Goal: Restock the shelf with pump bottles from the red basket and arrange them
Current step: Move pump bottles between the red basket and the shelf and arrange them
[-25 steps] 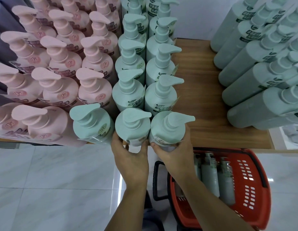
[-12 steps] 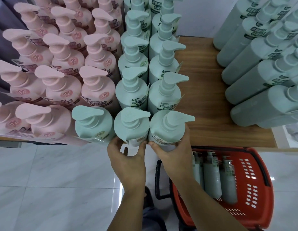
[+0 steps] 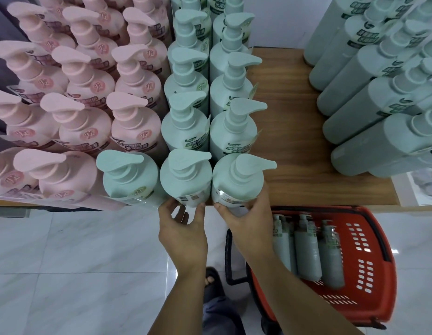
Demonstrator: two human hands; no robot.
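Note:
Three mint-green pump bottles stand in a row at the front edge of the wooden shelf (image 3: 294,131). My left hand (image 3: 183,228) grips the middle green bottle (image 3: 186,177) low on its body, thumb and fingers on either side. My right hand (image 3: 249,218) grips the right green bottle (image 3: 236,182) the same way. The third front bottle (image 3: 129,180) stands untouched to the left. On the floor below right sits the red basket (image 3: 369,274) with three green pump bottles (image 3: 307,252) lying in it.
Pink pump bottles (image 3: 84,126) fill the shelf's left side, and two more rows of green ones run back behind my hands. Taller grey-green bottles (image 3: 379,93) crowd the right. Bare wood lies between. A white tiled floor (image 3: 65,274) and my foot are below.
Both hands have stayed on the same two front bottles. The view has drifted slightly, and my left hand's fingers have spread a little wider around the middle bottle.

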